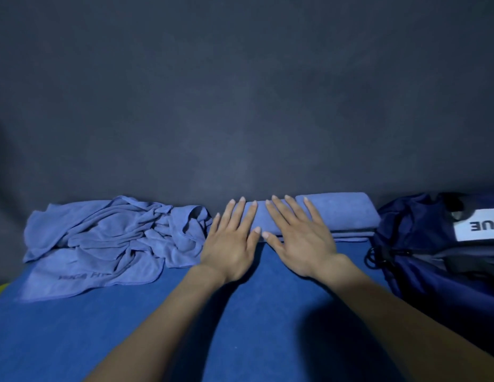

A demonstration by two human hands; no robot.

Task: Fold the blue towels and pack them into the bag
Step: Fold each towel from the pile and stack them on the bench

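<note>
Both hands, left (231, 244) and right (301, 238), press flat-fingered on one folded towel (336, 213) mid-frame, gripping nothing; the heap (108, 235) at left looks unfolded, the bag (433, 244) at right apparently unpacked.

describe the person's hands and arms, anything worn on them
Both forearms are bare up to the frame edge, no sleeves showing. The left hand and right hand wear no gloves, rings, watch or bands that can be seen. The fingernails are fairly long and unpainted-looking in the dim light.

Bag (422, 244) label (478, 226): "UE", upside down.
</note>
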